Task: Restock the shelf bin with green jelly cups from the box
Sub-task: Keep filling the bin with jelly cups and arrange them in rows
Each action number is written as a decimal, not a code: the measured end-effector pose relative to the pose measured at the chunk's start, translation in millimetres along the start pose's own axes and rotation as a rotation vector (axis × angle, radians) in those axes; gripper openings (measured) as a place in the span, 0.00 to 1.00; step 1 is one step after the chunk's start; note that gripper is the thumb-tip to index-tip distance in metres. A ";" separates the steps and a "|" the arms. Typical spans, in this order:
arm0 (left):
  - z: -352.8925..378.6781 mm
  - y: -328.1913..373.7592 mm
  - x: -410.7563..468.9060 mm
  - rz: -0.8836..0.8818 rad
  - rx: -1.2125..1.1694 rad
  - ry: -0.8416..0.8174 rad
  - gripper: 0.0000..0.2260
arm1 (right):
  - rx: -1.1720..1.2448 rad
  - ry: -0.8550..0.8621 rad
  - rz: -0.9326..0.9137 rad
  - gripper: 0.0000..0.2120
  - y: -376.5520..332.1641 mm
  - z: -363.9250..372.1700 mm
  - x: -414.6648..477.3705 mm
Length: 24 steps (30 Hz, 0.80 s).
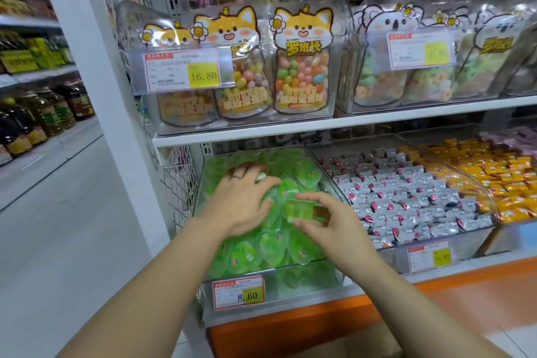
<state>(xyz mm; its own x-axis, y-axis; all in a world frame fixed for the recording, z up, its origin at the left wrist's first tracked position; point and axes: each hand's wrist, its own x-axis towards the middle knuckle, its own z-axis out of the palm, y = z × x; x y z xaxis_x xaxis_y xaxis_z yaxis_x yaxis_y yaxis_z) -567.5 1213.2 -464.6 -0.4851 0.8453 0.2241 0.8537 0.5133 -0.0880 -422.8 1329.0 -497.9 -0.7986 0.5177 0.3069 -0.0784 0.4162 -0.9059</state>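
The bin (308, 273) is heaped with cups (270, 244); the left hand (244, 200) is spread flat on them, one cup (299, 209) is pinched by the right hand (328, 221). Front cups could be pushed over the lip.

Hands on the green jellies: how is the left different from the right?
The left hand wears a ring; the right hand shows none. The left hand lies spread on the green jelly cups; the right hand's fingers pinch one cup. Both reach into the shelf bin.
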 end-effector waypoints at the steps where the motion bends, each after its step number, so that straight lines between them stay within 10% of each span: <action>1: 1.2 -0.2 -1.0 0.006 -0.001 -0.012 0.21 | 0.004 -0.005 -0.004 0.16 -0.6 -0.3 0.3; 17: -11.3 20.4 -20.7 -0.032 -0.048 0.101 0.21 | 0.115 0.159 -0.051 0.14 -17.4 -46.4 -2.3; 24: -26.9 84.4 -49.2 -0.117 -0.763 0.365 0.09 | 0.015 0.221 -0.079 0.14 -15.2 -60.2 -16.6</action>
<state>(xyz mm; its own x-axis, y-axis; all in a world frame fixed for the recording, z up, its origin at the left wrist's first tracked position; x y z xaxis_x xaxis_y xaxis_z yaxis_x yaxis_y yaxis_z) -466.5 1211.0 -457.0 -0.5984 0.6250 0.5014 0.7593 0.2426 0.6038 -372.4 1359.1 -471.6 -0.6398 0.6354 0.4323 -0.1455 0.4522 -0.8800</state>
